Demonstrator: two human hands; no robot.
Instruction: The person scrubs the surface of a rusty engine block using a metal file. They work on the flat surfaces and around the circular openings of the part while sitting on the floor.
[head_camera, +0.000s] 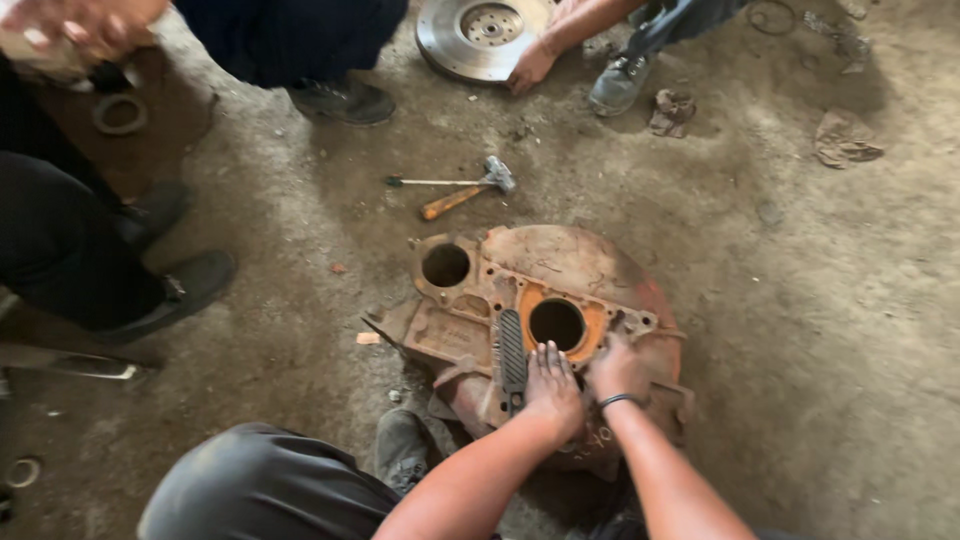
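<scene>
A big rusty orange bell-shaped metal housing (570, 265) lies on the dirt floor, with one round hole (557, 324) in the middle and another (446, 265) at its left. My left hand (552, 388) lies flat on the housing's near side, fingers spread, right beside a black ribbed bar (511, 352) that rests on the casting. My right hand (618, 368), with a dark band on the wrist, sits on the housing just right of the middle hole. Its fingers are partly hidden, so its grip is unclear.
A hammer (466, 192) with a wooden handle lies beyond the housing. Further back, another person's hand (530, 68) rests on a grey flywheel (480, 35). Legs and shoes (175, 290) of people stand at the left. Rags (846, 138) lie at the right. My own knee (262, 485) is at the bottom.
</scene>
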